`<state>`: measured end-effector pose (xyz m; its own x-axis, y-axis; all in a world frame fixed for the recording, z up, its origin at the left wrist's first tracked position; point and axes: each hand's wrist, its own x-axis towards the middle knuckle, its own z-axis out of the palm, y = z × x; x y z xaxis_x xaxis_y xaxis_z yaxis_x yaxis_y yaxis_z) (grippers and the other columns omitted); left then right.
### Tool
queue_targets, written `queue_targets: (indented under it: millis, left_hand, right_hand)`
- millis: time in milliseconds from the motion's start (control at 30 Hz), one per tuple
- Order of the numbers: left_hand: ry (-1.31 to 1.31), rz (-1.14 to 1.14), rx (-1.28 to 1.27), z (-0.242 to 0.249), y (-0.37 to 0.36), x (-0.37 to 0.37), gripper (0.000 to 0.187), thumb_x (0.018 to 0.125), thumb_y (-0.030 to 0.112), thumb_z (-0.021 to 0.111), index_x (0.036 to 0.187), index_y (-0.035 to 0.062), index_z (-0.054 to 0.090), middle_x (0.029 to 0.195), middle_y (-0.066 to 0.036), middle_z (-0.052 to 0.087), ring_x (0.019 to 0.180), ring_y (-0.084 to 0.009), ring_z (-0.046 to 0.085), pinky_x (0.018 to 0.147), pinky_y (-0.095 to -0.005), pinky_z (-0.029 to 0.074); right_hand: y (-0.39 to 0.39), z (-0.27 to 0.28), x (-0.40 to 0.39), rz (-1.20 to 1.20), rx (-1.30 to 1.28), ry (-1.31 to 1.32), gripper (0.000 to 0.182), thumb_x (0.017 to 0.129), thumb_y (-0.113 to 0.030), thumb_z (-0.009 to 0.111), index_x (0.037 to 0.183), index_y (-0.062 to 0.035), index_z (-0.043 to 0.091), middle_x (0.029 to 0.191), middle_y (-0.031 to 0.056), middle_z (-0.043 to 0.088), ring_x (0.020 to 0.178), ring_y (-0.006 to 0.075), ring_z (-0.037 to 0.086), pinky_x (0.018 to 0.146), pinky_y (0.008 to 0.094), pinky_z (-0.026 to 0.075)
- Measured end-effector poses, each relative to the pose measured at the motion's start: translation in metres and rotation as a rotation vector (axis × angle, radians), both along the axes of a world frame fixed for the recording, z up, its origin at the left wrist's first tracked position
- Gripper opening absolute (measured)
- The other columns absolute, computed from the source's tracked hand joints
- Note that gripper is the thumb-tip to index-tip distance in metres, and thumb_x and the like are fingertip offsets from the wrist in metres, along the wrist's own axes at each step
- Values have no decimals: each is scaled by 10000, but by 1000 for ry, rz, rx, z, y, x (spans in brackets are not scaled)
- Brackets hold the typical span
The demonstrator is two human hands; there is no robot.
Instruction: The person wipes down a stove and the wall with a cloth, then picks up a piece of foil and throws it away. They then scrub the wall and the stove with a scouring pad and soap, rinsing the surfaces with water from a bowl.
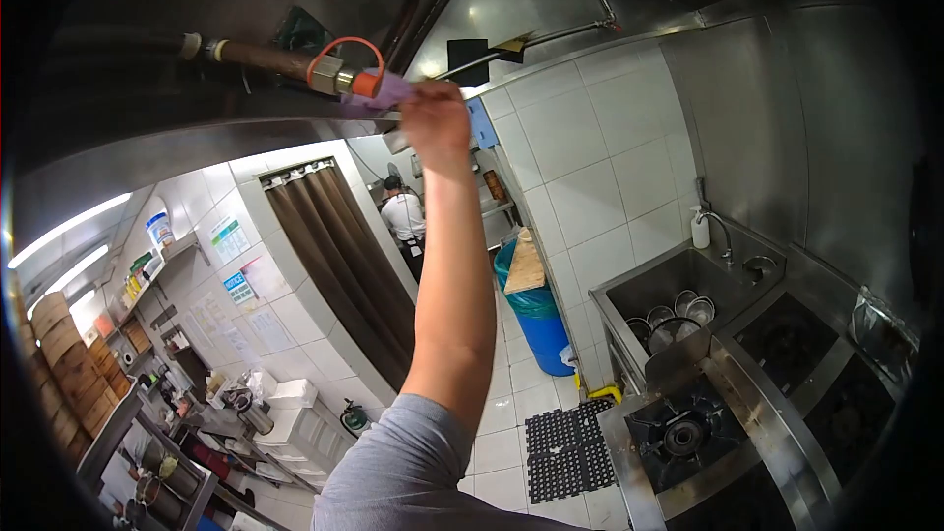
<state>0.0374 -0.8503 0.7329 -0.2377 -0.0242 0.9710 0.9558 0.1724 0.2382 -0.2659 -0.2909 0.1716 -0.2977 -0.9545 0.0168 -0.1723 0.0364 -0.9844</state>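
Note:
My left hand [436,120] is raised in the upper middle of the view, its bare forearm and grey sleeve reaching up from the bottom edge. The fingers are closed on a purple cloth [391,91], slightly blurred. The cloth presses against the end of a brown pipe [265,59] under the hood, beside an orange-red end piece [366,85]. A hexagonal metal fitting [329,75] and a red loop [346,40] sit just left of the cloth. My right hand is out of view.
Below right are a gas burner [680,436] and a metal sink [629,297] with bowls. A blue bin [547,339] stands near a black floor mat [565,452]. A co-worker [403,216] stands farther back past a brown curtain [339,256]. Stacked steamer baskets [74,364] are at left.

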Motion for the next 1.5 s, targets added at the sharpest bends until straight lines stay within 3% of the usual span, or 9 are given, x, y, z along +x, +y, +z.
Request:
queue_targets:
  millis: [233,433,467,500,567,833,1167,1400,1500]
  left_hand:
    - [-706,1383,218,-207,115,-67,449,1085,355,473,1130,-29,702,949,-142,723,940,-284,747,808,-423,588]
    - [-1373,1018,128,-452,244,-37,324,1076,235,535,1161,-29,702,1071,-64,716,1038,-172,635,924,-366,534]
    - [-1437,908,200,-486,262,-32,324,1062,225,528,1150,-31,708,1062,-63,714,1026,-167,632,912,-357,531]
    - [-1510,761,278,-508,286,-34,325,1049,214,521,1139,-32,713,1053,-62,712,1015,-163,629,899,-348,527]
    - [-1448,728,661,-539,334,-34,333,1048,280,515,1135,16,698,1025,-22,681,904,-131,603,834,-313,522]
    - [-1167,220,1326,-537,333,-93,253,1054,219,558,1241,58,616,1201,-109,707,1098,-250,704,1006,-431,579]
    - [-1569,-858,158,-562,327,-259,565,1018,290,725,1484,3,583,1430,-106,626,1292,-192,582,1103,-357,463]
    - [-1216,-527,-566,-546,285,-315,630,720,152,934,1290,11,705,1199,-180,716,1064,-300,714,919,-399,570]
    - [-1399,-533,-1008,-592,259,-321,479,850,266,880,1230,17,730,1143,-188,752,962,-266,744,882,-403,589]
  right_hand:
    - [-71,31,-53,207,-114,-77,642,1022,-252,727,1561,-71,429,1431,203,560,997,325,694,880,475,570]
    - [-119,23,-6,271,-213,-158,771,1013,-187,737,1667,-53,352,1585,207,497,1156,290,683,981,446,558]
    - [-130,-5,6,102,-535,375,794,1013,-190,742,1671,-30,328,1668,211,416,1353,267,595,1109,409,488]
    - [-122,-7,20,419,-211,-488,875,999,-296,776,1690,-61,293,1714,237,340,1596,312,328,1270,395,293]
    - [-126,-51,34,457,-167,-261,443,947,-414,781,1154,-25,730,1096,207,760,850,291,747,810,416,590]
    - [-65,-57,-15,236,-110,-14,285,990,-304,762,956,-23,729,904,145,704,857,277,670,783,403,528]
    - [7,-20,-18,-566,-63,-329,507,835,-81,858,1296,-38,650,1333,146,666,1173,350,633,1058,458,504]
    - [31,18,19,-885,264,566,369,758,7,718,1123,-46,717,1176,134,708,1198,373,625,1074,498,450]
    - [35,36,59,-952,345,547,355,838,8,694,1189,-42,692,1134,146,727,1149,361,669,999,469,497]
